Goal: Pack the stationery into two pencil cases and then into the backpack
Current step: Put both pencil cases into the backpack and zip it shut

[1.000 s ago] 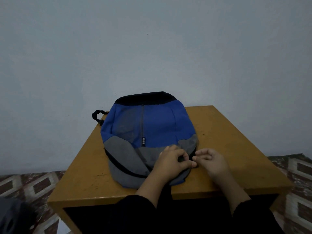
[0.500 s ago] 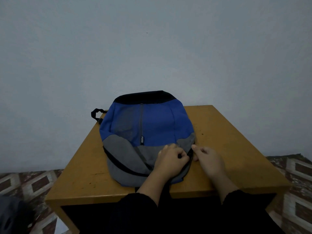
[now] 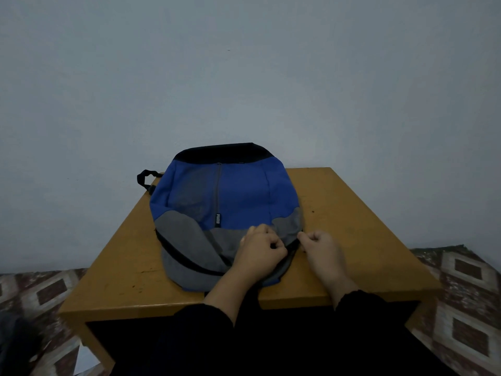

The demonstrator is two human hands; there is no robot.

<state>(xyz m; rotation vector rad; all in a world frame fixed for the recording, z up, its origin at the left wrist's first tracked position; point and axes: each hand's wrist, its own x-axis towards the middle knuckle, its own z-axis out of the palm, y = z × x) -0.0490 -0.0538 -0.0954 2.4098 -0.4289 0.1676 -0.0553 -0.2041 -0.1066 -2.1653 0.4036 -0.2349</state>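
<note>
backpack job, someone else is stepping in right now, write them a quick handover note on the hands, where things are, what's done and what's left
Left hand: fingers curled, gripping the grey lower part of the backpack beside its black zip line.
Right hand: fingers curled, pinching at the backpack's near right edge where the zip runs; the puller itself is hidden.
Backpack lies flat on the wooden table, its grey end toward the person.
No pencil cases or stationery are in view; whether they are already inside cannot be told.
Left to do: likely finish the zip, after checking that both cases are inside.
</note>
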